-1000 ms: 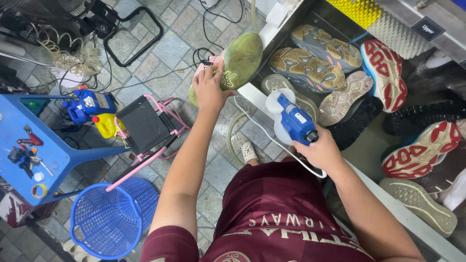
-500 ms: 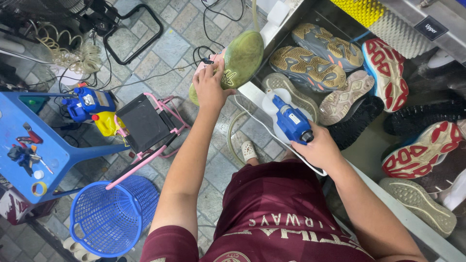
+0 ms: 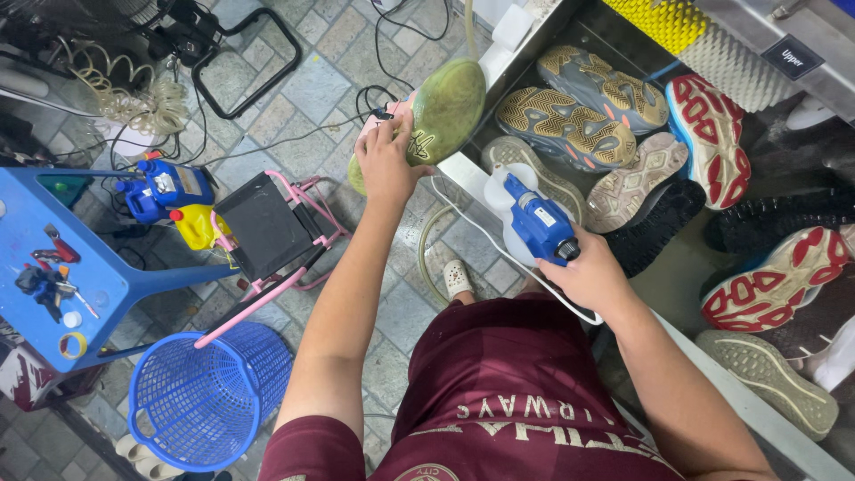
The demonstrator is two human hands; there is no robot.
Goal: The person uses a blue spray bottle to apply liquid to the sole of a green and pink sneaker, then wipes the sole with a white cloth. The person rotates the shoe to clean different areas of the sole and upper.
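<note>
The fingers of the left hand (image 3: 386, 160) are clenched around a green-soled shoe (image 3: 438, 111), held sole-up over the trough's edge (image 3: 463, 169), its long axis running toward the upper right. A blue spray gun (image 3: 537, 223) is gripped by the right hand (image 3: 588, 276), nozzle aimed up-left at the shoe, both forearms extended forward.

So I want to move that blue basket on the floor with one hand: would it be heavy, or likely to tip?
The blue basket is probably light: its walls are open plastic mesh and it looks empty. It likely flexes a little when squeezed. It seems stable, since it stands upright on the tiles with a wide mouth, though a push at the rim could tip it.
</note>
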